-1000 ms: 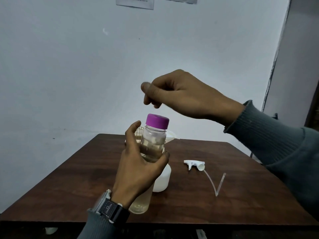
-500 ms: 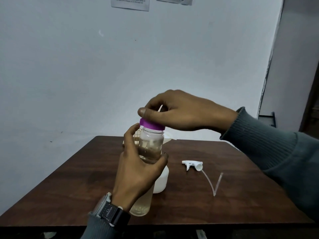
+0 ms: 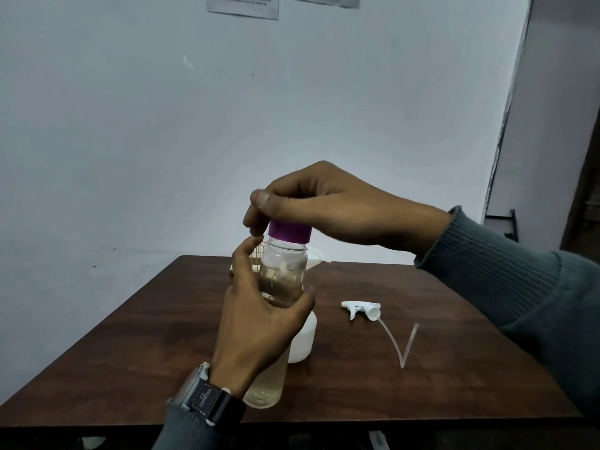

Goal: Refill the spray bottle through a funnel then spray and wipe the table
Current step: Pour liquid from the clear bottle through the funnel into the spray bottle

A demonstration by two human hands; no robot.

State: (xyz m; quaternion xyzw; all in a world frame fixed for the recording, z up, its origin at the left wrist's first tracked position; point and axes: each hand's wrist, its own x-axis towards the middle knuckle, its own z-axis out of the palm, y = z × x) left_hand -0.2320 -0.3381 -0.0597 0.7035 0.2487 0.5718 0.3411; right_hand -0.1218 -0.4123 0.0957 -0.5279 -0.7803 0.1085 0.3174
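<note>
Two grips: your left hand [image 3: 259, 323] curls round clear bottle [image 3: 284, 271]; right hand [image 3: 331, 206] pinches purple cap [image 3: 290, 232] beneath its fingers. Risk: jerky twist spills.

Free passage along the left edge of the tabletop [image 3: 130, 352]; sprayer [image 3: 362, 309] and its tube [image 3: 394, 342] lie right of centre, white bottle [image 3: 303, 339] mid-tabletop.
</note>
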